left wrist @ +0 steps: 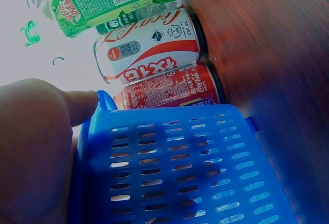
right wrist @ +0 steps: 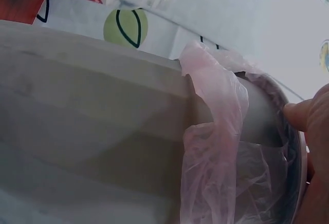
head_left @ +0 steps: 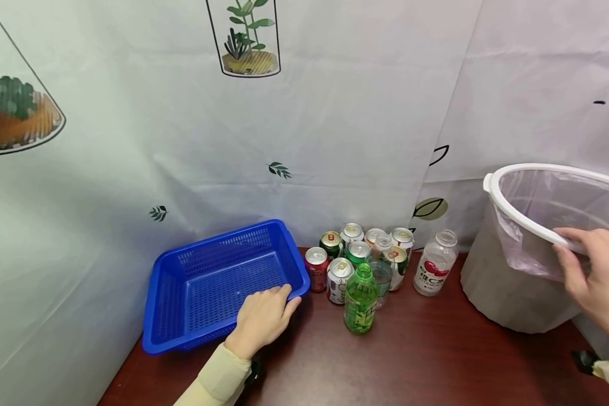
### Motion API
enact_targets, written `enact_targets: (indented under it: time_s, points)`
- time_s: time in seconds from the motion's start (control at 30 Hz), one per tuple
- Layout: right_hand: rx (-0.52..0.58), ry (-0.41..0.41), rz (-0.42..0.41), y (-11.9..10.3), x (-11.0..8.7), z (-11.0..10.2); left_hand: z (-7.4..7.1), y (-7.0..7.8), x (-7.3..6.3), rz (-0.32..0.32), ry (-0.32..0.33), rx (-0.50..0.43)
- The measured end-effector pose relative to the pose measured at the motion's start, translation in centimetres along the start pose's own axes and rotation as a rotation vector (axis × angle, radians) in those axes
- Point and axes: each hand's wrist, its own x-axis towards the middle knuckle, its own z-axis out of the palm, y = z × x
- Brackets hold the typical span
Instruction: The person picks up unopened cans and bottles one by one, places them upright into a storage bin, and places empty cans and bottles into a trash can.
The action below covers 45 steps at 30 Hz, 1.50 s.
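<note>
A blue plastic basket [head_left: 228,296], rectangular, with rounded corners, a broad smooth rim and rows of slots through its walls and floor, sits at the left end of a dark red-brown table [head_left: 325,366], close to the backdrop cloth [head_left: 335,124]. A person's left hand [head_left: 264,317] grips the rim at the near right corner, its thumb along the edge, so the basket spreads out to the left of that hand and beyond it. At the opposite end stands a grey bin [head_left: 517,290] with a round white rim [head_left: 498,192] and a pale pink, see-through liner [head_left: 525,256] folded down over the outside. The right hand [head_left: 601,276] holds that rim on the near side, thumb outside, and most of the bin lies to the left of it and below. Between the two containers stands a cluster of upright drink cans [head_left: 341,279], with a red can [head_left: 317,269] just beside the basket (whether they touch, the views do not settle). A green bottle [head_left: 360,304] stands uncapped in front, near a clear bottle [head_left: 383,265]. A wider bottle with a red-and-white label [head_left: 435,265] stands nearer the bin.
</note>
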Motion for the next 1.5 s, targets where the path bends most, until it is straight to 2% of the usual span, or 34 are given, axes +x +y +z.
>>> enact_targets:
  time_s: [0.23,0.63,0.93,1.2,1.5]
  points:
    - [0.022,0.008,-0.022,-1.0,-0.4,-0.4,0.0,0.1,0.1,-0.003,-0.019,-0.002]
    - [0.075,0.026,-0.036,-3.8,-1.0,-0.8,0.2,0.0,0.1,0.008,0.016,0.014]
    - [0.072,0.037,-0.053,-5.3,-1.2,-1.1,0.1,0.0,0.1,0.007,0.019,0.011]
    - [0.070,0.084,-0.050,-6.3,-1.0,-0.9,0.1,0.0,0.1,0.006,0.019,0.012]
    - [0.104,0.254,-0.062,-11.3,0.3,-0.1,0.2,-0.1,0.0,0.002,0.014,0.008]
